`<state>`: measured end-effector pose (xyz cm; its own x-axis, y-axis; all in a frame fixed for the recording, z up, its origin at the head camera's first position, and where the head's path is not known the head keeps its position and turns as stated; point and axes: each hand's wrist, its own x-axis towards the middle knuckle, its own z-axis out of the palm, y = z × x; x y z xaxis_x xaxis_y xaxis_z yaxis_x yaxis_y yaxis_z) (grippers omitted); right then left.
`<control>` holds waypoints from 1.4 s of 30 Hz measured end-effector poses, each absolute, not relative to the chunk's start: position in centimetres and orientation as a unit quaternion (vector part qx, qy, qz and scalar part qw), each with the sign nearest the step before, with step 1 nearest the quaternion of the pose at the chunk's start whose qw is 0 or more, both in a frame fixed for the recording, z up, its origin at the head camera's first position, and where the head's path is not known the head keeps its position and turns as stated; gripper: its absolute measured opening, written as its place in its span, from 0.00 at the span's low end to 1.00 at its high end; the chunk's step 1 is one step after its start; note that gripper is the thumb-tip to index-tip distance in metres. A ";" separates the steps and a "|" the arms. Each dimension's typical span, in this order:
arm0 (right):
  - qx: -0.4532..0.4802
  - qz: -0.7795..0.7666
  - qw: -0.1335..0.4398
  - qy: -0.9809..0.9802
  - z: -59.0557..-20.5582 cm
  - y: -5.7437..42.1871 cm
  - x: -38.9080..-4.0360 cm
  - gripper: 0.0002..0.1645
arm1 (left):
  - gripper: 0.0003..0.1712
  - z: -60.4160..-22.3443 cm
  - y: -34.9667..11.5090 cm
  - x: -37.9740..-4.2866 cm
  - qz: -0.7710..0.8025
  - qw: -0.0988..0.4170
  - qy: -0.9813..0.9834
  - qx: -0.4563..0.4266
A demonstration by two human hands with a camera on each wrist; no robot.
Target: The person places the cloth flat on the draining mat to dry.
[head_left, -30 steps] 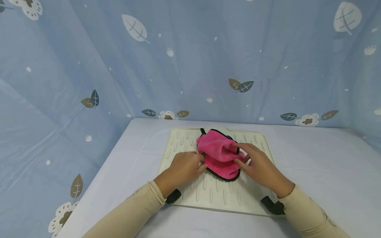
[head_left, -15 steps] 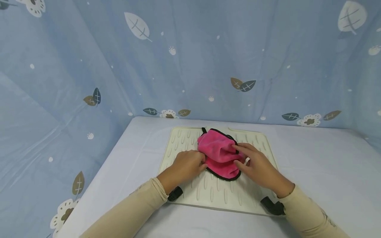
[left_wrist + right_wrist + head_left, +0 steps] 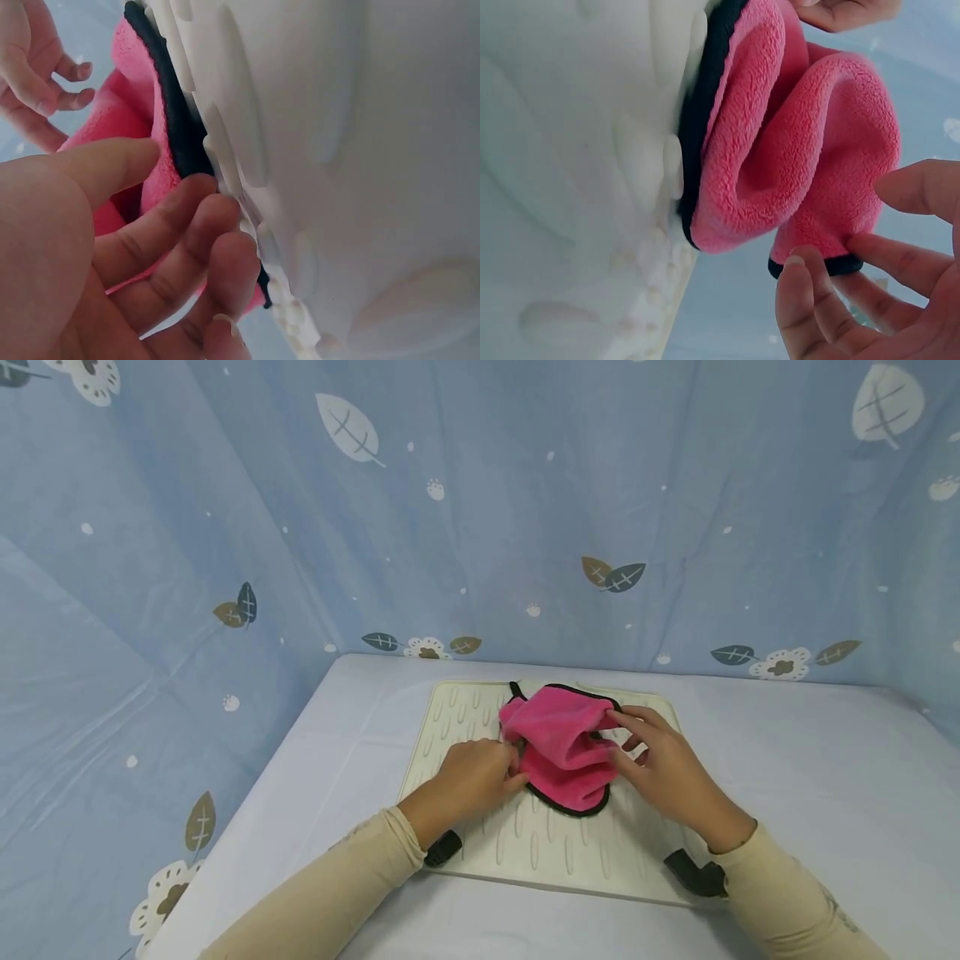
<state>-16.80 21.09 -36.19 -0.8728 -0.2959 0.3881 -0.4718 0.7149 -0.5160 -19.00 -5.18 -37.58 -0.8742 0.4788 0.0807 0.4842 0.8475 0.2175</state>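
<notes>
A fluffy pink cleaning cloth with black trim lies folded and rumpled on a cream ribbed mat. At its left edge, my left hand pinches the trimmed border. The left wrist view shows that hand's thumb on the pink side and its fingertips by the mat. My right hand grips the raised upper layer at the right. In the right wrist view, fingers lie on either side of the cloth's black-edged corner; the lower layer bulges in a loop beside it.
A small black hanging loop sticks out at the cloth's back left. Dark pieces sit by the wrists, over the mat's front corners. A white sheet covers the table, and a blue leaf-print curtain hangs behind and at the sides.
My right hand has moved a little right and back, drawing the cloth's upper layer rightward so it spreads wider. My left hand stays at the left edge.
</notes>
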 end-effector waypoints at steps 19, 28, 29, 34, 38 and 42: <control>0.156 0.239 0.138 -0.948 -35.9 22.4 -17.1 0.32 | 0.15 -37.9 -4.5 -19.6 -0.060 -0.017 -0.966 -0.250; 0.137 0.215 0.134 -0.958 -36.0 23.4 -17.7 0.32 | 0.18 -37.1 -4.9 -19.9 -0.109 -0.003 -0.967 -0.230; 0.135 0.213 0.134 -0.958 -36.1 23.7 -17.7 0.32 | 0.18 -36.9 -5.0 -19.8 -0.117 0.000 -0.967 -0.225; 0.130 0.204 0.135 -0.961 -36.5 24.6 -18.2 0.31 | 0.12 -36.0 -6.2 -19.4 -0.152 0.003 -0.965 -0.212; 0.125 0.200 0.127 -0.963 -36.5 24.9 -18.3 0.32 | 0.12 -35.6 -7.2 -19.0 -0.166 0.012 -0.964 -0.208; 0.115 0.197 0.117 -0.967 -36.6 25.2 -18.3 0.33 | 0.13 -35.6 -7.9 -18.5 -0.175 0.028 -0.962 -0.209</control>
<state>-18.33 25.20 -36.58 -0.9458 -0.1766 0.2724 -0.2690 0.8961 -0.3531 -18.45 -7.93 -35.62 -0.9108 0.3929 0.1266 0.4123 0.8513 0.3244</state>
